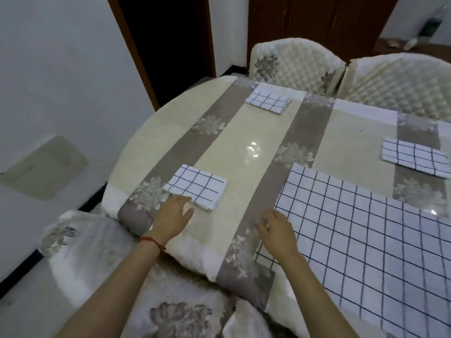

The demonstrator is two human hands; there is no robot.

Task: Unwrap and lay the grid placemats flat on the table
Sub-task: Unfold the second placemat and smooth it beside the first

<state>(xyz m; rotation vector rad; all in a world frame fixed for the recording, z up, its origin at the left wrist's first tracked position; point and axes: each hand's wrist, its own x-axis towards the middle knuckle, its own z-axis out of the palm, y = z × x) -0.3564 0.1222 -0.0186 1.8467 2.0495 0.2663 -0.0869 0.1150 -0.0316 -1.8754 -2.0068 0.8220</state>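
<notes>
A white placemat with a dark grid [380,230] lies spread flat on the right part of the table. Three more grid placemats stay folded: one near the front left [199,186], one at the far edge [268,100], one at the right [415,157]. My left hand [173,215] rests flat on the table, fingers apart, its fingertips touching the near corner of the front-left folded placemat. My right hand [278,230] lies at the left edge of the spread placemat, fingers loosely curled over that edge; nothing is lifted.
The table [246,142] is rounded at its left end and covered with a glossy beige and grey flowered cloth. Two quilted chair backs [295,62] [400,79] stand behind it. A covered chair [80,240] sits at my near left beside the white wall.
</notes>
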